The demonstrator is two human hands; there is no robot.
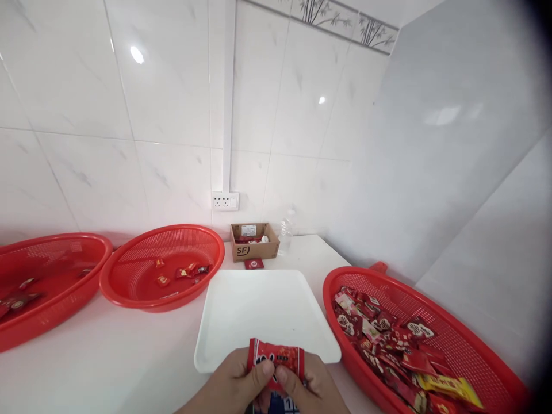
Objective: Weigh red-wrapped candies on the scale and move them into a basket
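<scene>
Both hands pinch a red snack packet point(284, 352) with printed characters, low in the middle of the head view. My left hand point(237, 374) grips its left side, thumb pressed on the front. On the right side, my right hand point(308, 382) does the same, its thumb almost meeting the other. The fingers behind the packet are hidden. Just beyond the hands lies a white tray point(267, 307) on the white table. Under the packet shows something dark blue with white print point(282, 403); I cannot tell what it is.
At right, a red basket point(470, 339) holds many wrapped snacks, including a yellow packet point(451, 388). Two red baskets point(164, 307) point(56, 310) stand at left with several packets. Behind the tray are a cardboard box point(259, 251), a red packet point(254, 263) and a clear bottle point(285, 233).
</scene>
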